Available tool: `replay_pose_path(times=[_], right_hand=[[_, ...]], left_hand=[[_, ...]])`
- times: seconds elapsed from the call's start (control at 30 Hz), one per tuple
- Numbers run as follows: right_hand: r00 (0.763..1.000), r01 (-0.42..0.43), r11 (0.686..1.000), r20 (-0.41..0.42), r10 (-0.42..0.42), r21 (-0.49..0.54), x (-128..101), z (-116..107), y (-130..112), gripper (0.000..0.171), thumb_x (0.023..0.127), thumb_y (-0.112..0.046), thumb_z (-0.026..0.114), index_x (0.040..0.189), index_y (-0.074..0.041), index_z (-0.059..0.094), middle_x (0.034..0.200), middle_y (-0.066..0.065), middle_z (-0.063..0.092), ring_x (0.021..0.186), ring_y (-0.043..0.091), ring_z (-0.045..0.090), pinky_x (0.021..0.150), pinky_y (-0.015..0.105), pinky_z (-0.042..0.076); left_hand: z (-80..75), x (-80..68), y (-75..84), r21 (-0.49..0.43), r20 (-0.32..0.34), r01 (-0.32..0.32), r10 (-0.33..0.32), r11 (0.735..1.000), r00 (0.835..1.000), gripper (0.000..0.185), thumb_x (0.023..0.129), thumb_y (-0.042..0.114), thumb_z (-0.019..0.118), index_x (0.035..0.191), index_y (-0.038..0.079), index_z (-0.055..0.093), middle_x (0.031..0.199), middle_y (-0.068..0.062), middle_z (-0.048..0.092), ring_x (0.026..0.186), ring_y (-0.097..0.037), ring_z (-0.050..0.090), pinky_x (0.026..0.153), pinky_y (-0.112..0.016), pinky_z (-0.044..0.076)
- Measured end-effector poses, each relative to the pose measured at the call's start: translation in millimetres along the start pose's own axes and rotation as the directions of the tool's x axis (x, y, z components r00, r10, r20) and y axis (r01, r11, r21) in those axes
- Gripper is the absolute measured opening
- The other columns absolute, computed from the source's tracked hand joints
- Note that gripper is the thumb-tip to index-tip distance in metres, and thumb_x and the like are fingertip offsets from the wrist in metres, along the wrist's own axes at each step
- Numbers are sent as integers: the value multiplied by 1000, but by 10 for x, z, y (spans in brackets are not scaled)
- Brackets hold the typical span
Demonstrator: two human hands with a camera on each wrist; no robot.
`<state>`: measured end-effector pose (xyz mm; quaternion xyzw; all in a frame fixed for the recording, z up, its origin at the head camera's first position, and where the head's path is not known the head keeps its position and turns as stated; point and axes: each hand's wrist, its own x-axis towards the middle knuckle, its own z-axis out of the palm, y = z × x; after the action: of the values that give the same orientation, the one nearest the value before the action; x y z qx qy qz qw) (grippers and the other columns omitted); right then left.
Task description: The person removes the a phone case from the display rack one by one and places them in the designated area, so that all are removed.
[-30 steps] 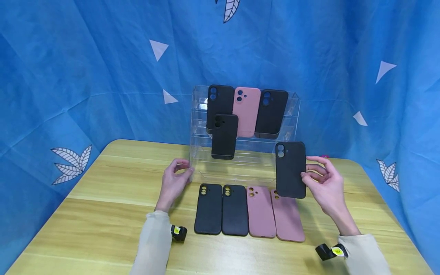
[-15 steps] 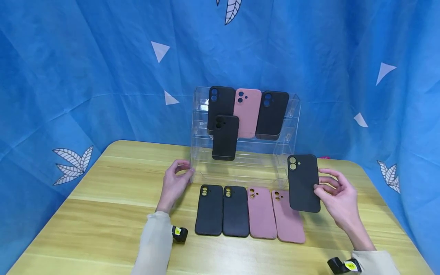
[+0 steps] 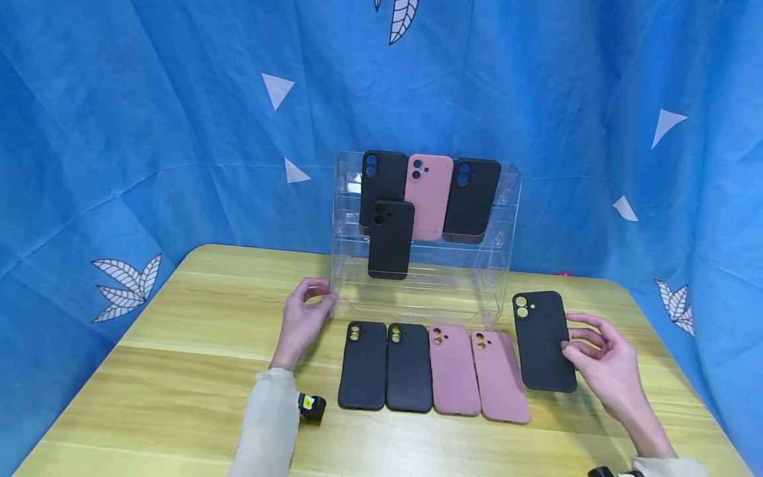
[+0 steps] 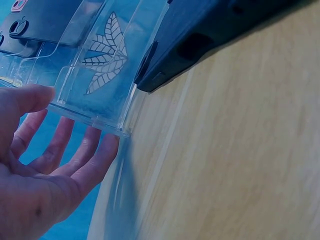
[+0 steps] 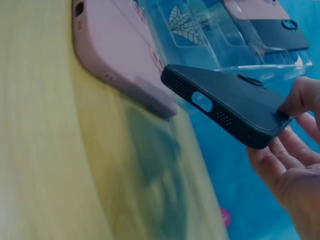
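Nearest the camera there's a row of four cases lying flat on the wooden table (image 3: 179,371): two black cases (image 3: 361,364) on the left, then two pink cases (image 3: 453,369), all side by side and pretty much touching. Just right of that row, the right hand (image 3: 602,361) holds a fifth black case (image 3: 544,341) by its right edge. In the right wrist view the thumb sits on top and the other fingers (image 5: 280,165) are spread loosely underneath, so it's a light pinch, not a full grip. That same view shows the held case (image 5: 225,102) tilted and clear of the table, with its lower end close to the last pink one but not touching. My read is that it's at the set-it-down stage, going in as the fifth in the row. The next move would need the case levelled, lined up with its pink neighbour and let go without nudging the row. The left hand (image 3: 301,318) is over by the front left corner of the clear acrylic stand (image 3: 417,298), fingers relaxed and slightly spread, fingertips (image 4: 95,155) touching the bottom edge, holding nothing. On the stand's tiers there's one lower black case (image 3: 391,238), and behind it up top a black, a pink case (image 3: 428,195) and another black. A blue backdrop (image 3: 149,132) hangs behind it all.
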<state>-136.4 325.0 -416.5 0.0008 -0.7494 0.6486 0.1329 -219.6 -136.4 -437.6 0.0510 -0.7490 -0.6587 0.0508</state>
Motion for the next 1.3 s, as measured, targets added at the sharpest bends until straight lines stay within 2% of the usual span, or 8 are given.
replay_pose_path(times=[0.2, 0.4, 0.53, 0.73, 0.83, 0.93, 1.13, 1.3], right_hand=[[996, -79, 994, 44, 83, -69, -30, -115, 69, 51, 89, 13, 66, 127, -21, 65, 91, -16, 72, 79, 0, 72, 64, 14, 56], [987, -125, 985, 83, 136, -122, -77, -210, 128, 48, 91, 9, 67, 127, -24, 63, 90, -15, 72, 77, 2, 73, 56, 21, 56], [982, -144, 961, 86, 168, -235, -104, -257, 154, 46, 93, 4, 67, 128, -25, 61, 90, -18, 70, 76, 2, 72, 57, 25, 58], [972, -169, 919, 95, 216, -357, -114, -294, 190, 44, 95, -3, 69, 134, -20, 59, 93, -24, 66, 80, 0, 72, 62, 28, 60], [970, -155, 903, 110, 215, -400, -125, -299, 208, 45, 94, -5, 70, 137, -12, 58, 95, -26, 65, 84, -3, 71, 67, 25, 61], [973, -119, 870, 119, 199, -479, -135, -289, 213, 48, 93, -6, 71, 138, -3, 57, 101, -17, 67, 84, -6, 69, 70, 20, 60], [969, -48, 761, 156, 193, -647, -126, -256, 210, 49, 91, -10, 73, 137, 1, 59, 115, 21, 71, 80, -8, 66, 68, 18, 56], [961, -17, 714, 185, 205, -700, -115, -256, 232, 48, 88, -8, 75, 132, 3, 62, 111, 22, 73, 77, -7, 65, 64, 20, 57]], left_hand=[[-5, -13, 0, -2, 4, 0, 0, 1000, 1000, 29, 96, 13, 70, 123, 8, 61, 132, -20, 63, 105, -36, 71, 82, -36, 63], [-9, -16, -1, -6, 2, 1, -1, 1000, 1000, 29, 96, 13, 70, 123, 8, 62, 131, -19, 64, 102, -35, 72, 81, -36, 63], [-5, -13, 3, -5, 0, 6, -6, 1000, 1000, 29, 96, 14, 71, 123, 8, 62, 131, -18, 64, 102, -35, 72, 83, -37, 63], [-2, -8, 9, 12, -4, 9, -9, 1000, 1000, 28, 96, 14, 70, 123, 9, 62, 131, -16, 64, 104, -34, 72, 85, -39, 63], [-1, -2, 8, 12, -7, 6, -6, 1000, 1000, 28, 96, 14, 70, 122, 9, 62, 131, -16, 64, 104, -35, 71, 84, -39, 63], [0, -1, 8, 13, -9, 6, -6, 1000, 1000, 28, 96, 14, 70, 122, 9, 62, 130, -16, 64, 105, -35, 71, 84, -38, 63], [-5, -5, 7, 17, -9, 9, -9, 1000, 1000, 28, 96, 16, 70, 122, 10, 62, 131, -15, 64, 108, -36, 71, 85, -38, 63], [-4, -6, 3, 15, -11, 8, -7, 1000, 1000, 28, 96, 15, 70, 122, 9, 62, 129, -16, 64, 104, -35, 72, 85, -39, 63]])
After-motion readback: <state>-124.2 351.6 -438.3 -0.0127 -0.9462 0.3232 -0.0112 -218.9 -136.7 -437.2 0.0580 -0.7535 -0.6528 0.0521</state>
